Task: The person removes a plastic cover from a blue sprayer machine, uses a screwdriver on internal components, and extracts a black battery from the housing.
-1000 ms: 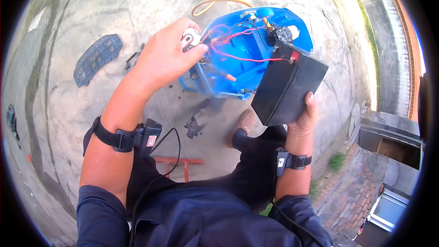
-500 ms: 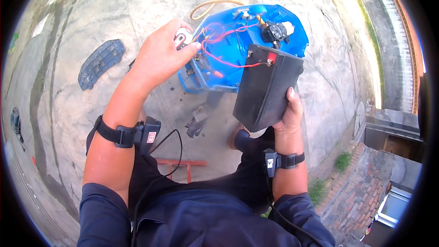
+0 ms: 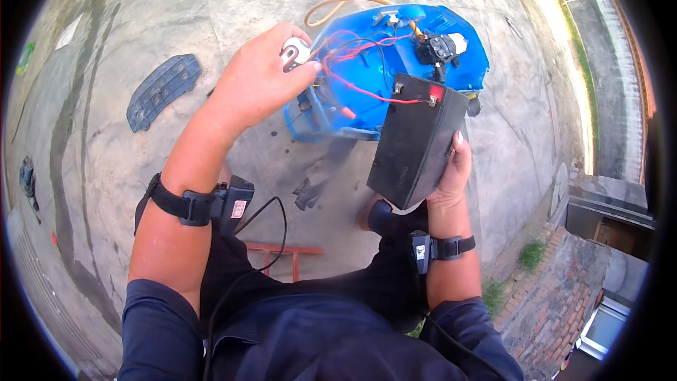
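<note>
My right hand (image 3: pixel 446 173) grips a black box-shaped battery (image 3: pixel 415 141) from below and holds it tilted in front of me. Red wires (image 3: pixel 363 92) run from its top terminals into an open blue plastic tank housing (image 3: pixel 384 63) lying on the concrete. My left hand (image 3: pixel 257 81) is closed around a small white and red part (image 3: pixel 295 51) at the left rim of the housing. A small black pump motor (image 3: pixel 441 48) sits inside the housing at the far right.
A dark blue ribbed plastic cover (image 3: pixel 162 90) lies on the concrete to the left. A yellow hose (image 3: pixel 338 1) curls behind the housing. A small red metal frame (image 3: pixel 282 250) stands by my legs. Brick paving and a low wall (image 3: pixel 599 212) are at the right.
My right hand has brought the battery lower and nearer to me, away from the housing. My left hand has stayed at the housing's left rim with the small part.
</note>
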